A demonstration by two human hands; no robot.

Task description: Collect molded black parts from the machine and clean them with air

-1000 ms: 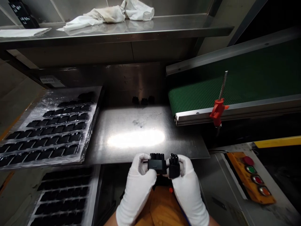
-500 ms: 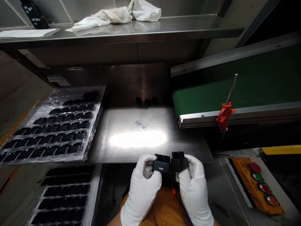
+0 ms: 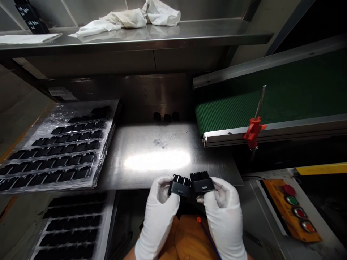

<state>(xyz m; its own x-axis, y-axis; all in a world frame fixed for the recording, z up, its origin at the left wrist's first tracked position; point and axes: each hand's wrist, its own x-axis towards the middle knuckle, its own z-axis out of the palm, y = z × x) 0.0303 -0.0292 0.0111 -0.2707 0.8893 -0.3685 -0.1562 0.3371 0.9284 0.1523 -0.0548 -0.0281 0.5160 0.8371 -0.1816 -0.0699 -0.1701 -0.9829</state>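
My left hand (image 3: 159, 213), in a white glove, grips a black plastic part (image 3: 180, 187) with a small light rectangle on its front. A similar black part (image 3: 201, 182) is pinched in my right hand (image 3: 225, 213), also gloved. The two parts are side by side, nearly touching, above the front edge of the steel table (image 3: 146, 141). Both have black raised sections along their tops. Three small black pieces (image 3: 167, 117) sit at the back of the table.
On the left, a tray (image 3: 115, 119) bears rows of black parts, with another tray (image 3: 106, 224) below. A green conveyor (image 3: 271, 94) with a red clamp (image 3: 253, 131) stands right. An orange button box (image 3: 292, 211) is lower right. White cloths (image 3: 127, 18) lie on the shelf.
The part in my right hand has turned, and its front with the light rectangle now shows. The view has shifted slightly.
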